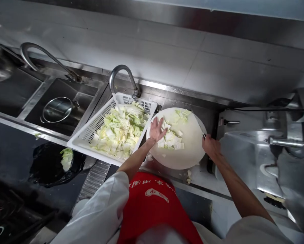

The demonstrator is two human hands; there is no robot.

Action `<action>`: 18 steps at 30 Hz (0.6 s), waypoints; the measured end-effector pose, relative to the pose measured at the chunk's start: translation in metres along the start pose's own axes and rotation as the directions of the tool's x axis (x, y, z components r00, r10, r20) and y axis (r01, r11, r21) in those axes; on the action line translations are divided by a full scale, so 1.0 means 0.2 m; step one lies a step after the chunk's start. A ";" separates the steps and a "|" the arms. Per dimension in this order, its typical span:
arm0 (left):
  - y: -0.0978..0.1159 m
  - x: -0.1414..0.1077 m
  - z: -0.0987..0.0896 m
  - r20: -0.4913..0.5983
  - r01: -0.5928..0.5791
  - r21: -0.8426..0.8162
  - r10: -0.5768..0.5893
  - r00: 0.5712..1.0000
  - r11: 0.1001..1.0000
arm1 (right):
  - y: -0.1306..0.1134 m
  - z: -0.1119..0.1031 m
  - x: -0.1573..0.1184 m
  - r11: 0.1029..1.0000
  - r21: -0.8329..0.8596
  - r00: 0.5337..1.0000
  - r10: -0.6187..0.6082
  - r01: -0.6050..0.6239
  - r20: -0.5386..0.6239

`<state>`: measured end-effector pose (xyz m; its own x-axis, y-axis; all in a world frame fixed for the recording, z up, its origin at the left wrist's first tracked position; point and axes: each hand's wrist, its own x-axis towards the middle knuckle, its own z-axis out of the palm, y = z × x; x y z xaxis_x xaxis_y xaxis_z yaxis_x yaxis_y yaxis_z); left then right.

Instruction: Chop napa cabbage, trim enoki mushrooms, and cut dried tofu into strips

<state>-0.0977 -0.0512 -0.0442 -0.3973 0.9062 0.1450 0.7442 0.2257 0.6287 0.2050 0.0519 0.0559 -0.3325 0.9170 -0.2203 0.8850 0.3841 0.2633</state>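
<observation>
On the left part of a round white cutting board [190, 156], my left hand [157, 130] lies with its fingers spread, touching pieces of cut cabbage [171, 139]. My right hand [211, 146] is closed around the handle of a knife [200, 126] at the board's right edge. The blade points away from me and is hard to make out against the board. A smaller heap of cabbage leaf [182, 115] lies at the far side of the board. Left of the board, a white perforated basket [84, 146] holds a large pile of chopped cabbage [121, 130].
A curved faucet [121, 67] rises behind the basket. Further left are sinks, one with a metal pot [57, 110]. A black bag [43, 166] with a cabbage leaf [67, 159] sits below. Metal kitchen equipment [243, 152] stands at the right. Cabbage scraps [189, 177] lie near the counter edge.
</observation>
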 end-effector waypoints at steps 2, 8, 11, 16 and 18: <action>-0.01 0.07 0.00 0.063 -0.093 0.037 0.091 0.994 0.995 | -0.03 0.03 -0.01 0.999 0.007 0.999 -0.050 0.050 -0.009; -0.09 0.07 -0.08 0.151 -0.260 0.003 0.257 0.955 0.966 | -0.07 0.08 -0.07 0.980 0.081 0.982 -0.180 0.184 -0.057; -0.12 -0.09 -0.11 0.124 -0.273 -0.050 0.277 0.953 0.961 | 0.00 0.17 -0.17 0.939 0.309 0.989 -0.138 0.149 -0.058; -0.11 -0.27 -0.13 -0.042 -0.094 0.032 0.095 0.995 0.995 | 0.14 0.48 -0.51 0.368 0.919 0.988 -0.003 -0.143 0.155; -0.07 -0.28 -0.11 -0.008 -0.072 0.021 0.072 0.997 0.997 | 0.11 0.59 -0.66 0.112 0.950 0.957 0.020 -0.291 0.290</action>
<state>-0.0974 -0.1123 -0.0448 -0.3471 0.9171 0.1961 0.7817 0.1674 0.6007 0.3064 -0.0730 -0.0211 -0.2059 0.8538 -0.4782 0.5056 -0.3256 -0.7990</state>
